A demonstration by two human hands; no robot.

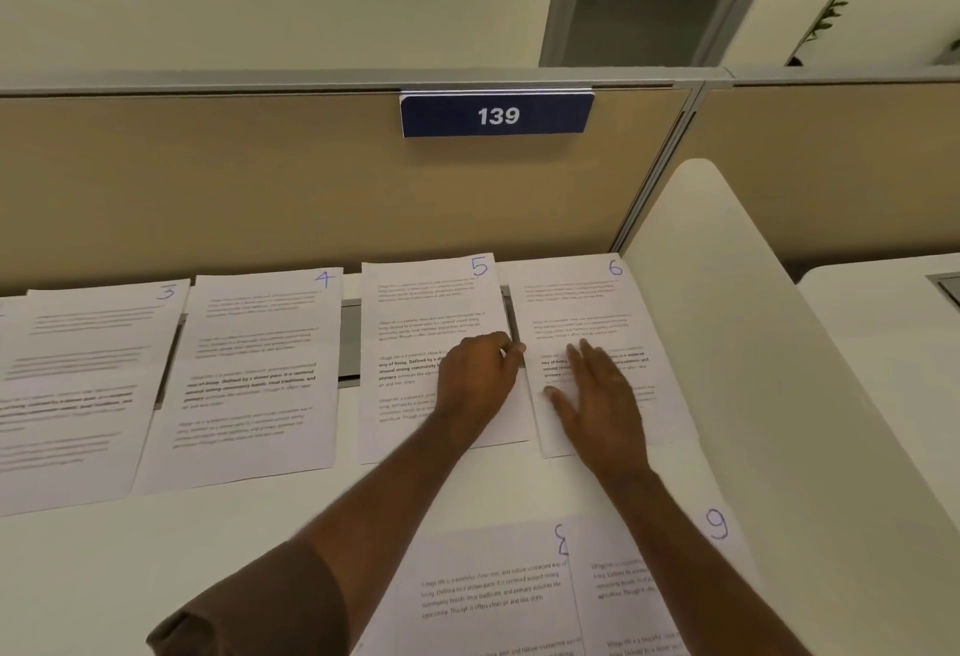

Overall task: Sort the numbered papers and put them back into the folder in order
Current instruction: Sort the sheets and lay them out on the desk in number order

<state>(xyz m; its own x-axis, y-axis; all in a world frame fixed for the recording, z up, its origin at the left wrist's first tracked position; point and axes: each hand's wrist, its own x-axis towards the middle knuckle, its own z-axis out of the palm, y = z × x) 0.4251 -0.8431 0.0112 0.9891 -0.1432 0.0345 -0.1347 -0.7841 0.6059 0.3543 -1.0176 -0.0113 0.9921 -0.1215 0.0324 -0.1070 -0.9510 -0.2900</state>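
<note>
Printed sheets with blue handwritten numbers lie in a row on the white desk: paper 3 (88, 385), paper 4 (249, 375), paper 5 (415, 312) and paper 6 (576, 302). Closer to me lie paper 8 (483, 598) and paper 9 (717, 531), partly under my right forearm. My left hand (480, 377) has its fingers curled at the right edge of paper 5 and pinches that edge. My right hand (597, 395) lies flat with straight fingers on paper 6. No folder is in view.
A tan cubicle partition (260, 188) with a blue sign reading 139 (497, 115) stands behind the papers. A white rounded divider (753, 317) closes off the right side. A grey cable slot (349, 343) shows between papers 4 and 5.
</note>
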